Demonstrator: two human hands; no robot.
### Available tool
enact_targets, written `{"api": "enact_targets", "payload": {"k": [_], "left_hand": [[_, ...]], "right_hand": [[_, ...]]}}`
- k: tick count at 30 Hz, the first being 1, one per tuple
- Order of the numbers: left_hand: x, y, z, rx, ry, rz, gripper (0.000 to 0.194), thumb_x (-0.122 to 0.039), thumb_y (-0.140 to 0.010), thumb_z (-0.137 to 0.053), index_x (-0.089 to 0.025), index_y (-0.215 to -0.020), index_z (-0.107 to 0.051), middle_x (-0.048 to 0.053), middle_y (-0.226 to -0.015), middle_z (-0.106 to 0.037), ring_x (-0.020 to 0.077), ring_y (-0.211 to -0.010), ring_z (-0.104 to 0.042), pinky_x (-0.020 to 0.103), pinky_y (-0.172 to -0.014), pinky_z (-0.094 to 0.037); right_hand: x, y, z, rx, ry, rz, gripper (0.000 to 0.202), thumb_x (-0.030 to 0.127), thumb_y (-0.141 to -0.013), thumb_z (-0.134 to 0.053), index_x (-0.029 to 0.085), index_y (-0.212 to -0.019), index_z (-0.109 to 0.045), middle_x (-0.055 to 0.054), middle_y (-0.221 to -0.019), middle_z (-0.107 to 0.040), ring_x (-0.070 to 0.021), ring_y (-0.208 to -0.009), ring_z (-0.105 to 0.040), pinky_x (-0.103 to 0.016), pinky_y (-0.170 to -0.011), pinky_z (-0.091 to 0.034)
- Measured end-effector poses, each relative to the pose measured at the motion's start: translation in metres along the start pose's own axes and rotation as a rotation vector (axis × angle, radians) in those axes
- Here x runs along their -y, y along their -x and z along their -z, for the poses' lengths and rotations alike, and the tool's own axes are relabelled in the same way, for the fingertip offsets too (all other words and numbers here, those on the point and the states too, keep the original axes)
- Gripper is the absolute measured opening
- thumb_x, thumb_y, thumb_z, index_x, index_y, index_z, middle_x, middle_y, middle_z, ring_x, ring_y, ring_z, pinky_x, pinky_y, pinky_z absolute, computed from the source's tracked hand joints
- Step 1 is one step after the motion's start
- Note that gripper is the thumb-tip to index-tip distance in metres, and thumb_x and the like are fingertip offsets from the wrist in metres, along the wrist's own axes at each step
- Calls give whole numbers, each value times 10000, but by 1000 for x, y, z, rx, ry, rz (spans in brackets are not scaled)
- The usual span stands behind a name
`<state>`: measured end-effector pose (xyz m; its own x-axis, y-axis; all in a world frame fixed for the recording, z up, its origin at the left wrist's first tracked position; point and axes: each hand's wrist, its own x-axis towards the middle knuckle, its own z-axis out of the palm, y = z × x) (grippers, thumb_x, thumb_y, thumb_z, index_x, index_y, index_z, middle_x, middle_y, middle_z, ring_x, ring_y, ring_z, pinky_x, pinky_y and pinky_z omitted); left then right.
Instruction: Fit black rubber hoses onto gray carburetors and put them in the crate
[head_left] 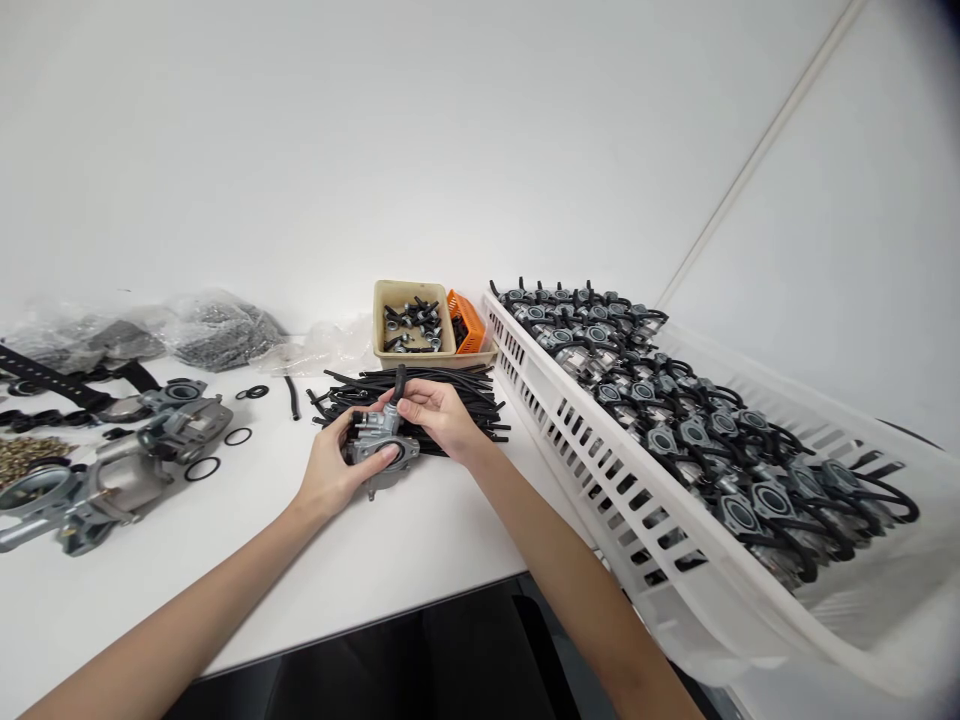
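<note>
A grey metal carburetor (390, 445) is held above the white table, in front of a pile of black rubber hoses (457, 390). My left hand (337, 462) wraps round its left side, thumb across the front near the round opening. On top of the carburetor stands a short black cap or tube (400, 383). My right hand (439, 412) pinches at the base of that black piece, fingers bent; its fingertips partly hide the contact.
At right, a long white basket (600, 445) holds many carburetors with hoses. Behind the hoses sit a beige tray (412, 357) of small parts and an orange basket (471, 325). More carburetors (135, 470), black rings (202, 468), brass pieces (30, 458) and plastic bags (217, 330) lie left.
</note>
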<state>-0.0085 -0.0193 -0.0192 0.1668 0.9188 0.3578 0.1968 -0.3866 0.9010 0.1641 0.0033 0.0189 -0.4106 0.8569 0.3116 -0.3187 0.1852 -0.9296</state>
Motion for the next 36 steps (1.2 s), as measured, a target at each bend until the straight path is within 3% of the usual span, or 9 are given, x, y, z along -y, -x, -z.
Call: {"api": "enact_targets", "payload": {"k": [9,22,30,36], "left_hand": [[-4,1,-1,-3,-18,4,530,-506,-671,-740,-148,-1027,-580,105,-957,-708,274,-871,-666,368,-796,-525],[-6,1,-1,7,-37,2,519,-503,-669,-746,-146,-1014,-594,93,-942,-706,262,-857,-665,359,-801,-524],[-4,0,0,-4,-1,14,549,-508,-661,-751,-141,-1038,-594,103,-978,-710,271,-890,-661,363,-822,-517],[-6,1,0,1,-13,22,551,-511,-665,-742,-135,-1036,-585,102,-962,-704,262,-868,-653,367,-811,-512]], "right_hand": [[1,-1,0,-56,-6,-34,413,457,-576,-856,162,-819,-700,-54,-854,-724,-194,-843,-659,-328,-825,-513],[1,-2,0,-94,35,-45,374,441,-578,-852,168,-733,-648,-34,-816,-706,-167,-798,-651,-309,-823,-502],[-4,-1,1,-41,-26,-12,375,435,-637,-831,165,-856,-689,-46,-833,-712,-188,-847,-668,-331,-861,-497],[0,-1,0,-57,11,-6,352,410,-616,-843,160,-792,-669,-37,-846,-703,-163,-820,-649,-303,-834,-496]]}}
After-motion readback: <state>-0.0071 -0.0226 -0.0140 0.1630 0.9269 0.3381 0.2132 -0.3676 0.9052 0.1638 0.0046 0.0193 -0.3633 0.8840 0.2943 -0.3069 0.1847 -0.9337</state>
